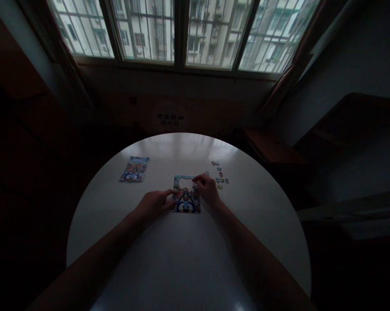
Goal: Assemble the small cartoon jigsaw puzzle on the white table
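A small colourful jigsaw puzzle (pixel 185 203) lies on the round white table (pixel 188 255), its upper middle still a bare gap. My left hand (pixel 154 204) rests at the puzzle's left edge, fingers curled, fingertips touching the frame. My right hand (pixel 207 188) sits at the puzzle's upper right corner, fingers pinched together over the top edge; whether a piece is between them is too small to make out. Several loose puzzle pieces (pixel 220 176) lie scattered just right of that hand.
A printed puzzle bag or picture card (pixel 134 168) lies on the table to the left of the puzzle. Beyond the table is a barred window (pixel 182 30) with curtains at both sides. Dark furniture (pixel 344 129) stands to the right.
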The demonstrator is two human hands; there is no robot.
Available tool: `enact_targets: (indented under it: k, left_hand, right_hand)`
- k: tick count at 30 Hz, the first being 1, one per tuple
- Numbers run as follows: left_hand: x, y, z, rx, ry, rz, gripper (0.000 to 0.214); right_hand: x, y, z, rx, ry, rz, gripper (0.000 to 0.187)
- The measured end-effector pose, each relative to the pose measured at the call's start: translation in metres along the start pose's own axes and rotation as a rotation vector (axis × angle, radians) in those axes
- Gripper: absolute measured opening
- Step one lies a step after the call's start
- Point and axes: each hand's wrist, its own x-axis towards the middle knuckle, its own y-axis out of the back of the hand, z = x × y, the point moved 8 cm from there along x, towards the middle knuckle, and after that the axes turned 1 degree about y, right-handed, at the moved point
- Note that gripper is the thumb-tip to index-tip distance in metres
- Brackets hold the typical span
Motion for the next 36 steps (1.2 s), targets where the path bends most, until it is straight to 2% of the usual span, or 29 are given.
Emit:
enact_targets:
  k: [13,36]
  left_hand:
    - [0.001,0.000,0.000,-0.001,-0.006,0.011,0.038]
    - [0.000,-0.001,-0.001,-0.007,-0.014,0.011,0.038]
  right_hand:
    - [-0.002,-0.006,0.000,0.020,-0.029,-0.050,0.023]
    - [-0.003,-0.011,-0.004,-0.058,0.012,-0.099,0.022]
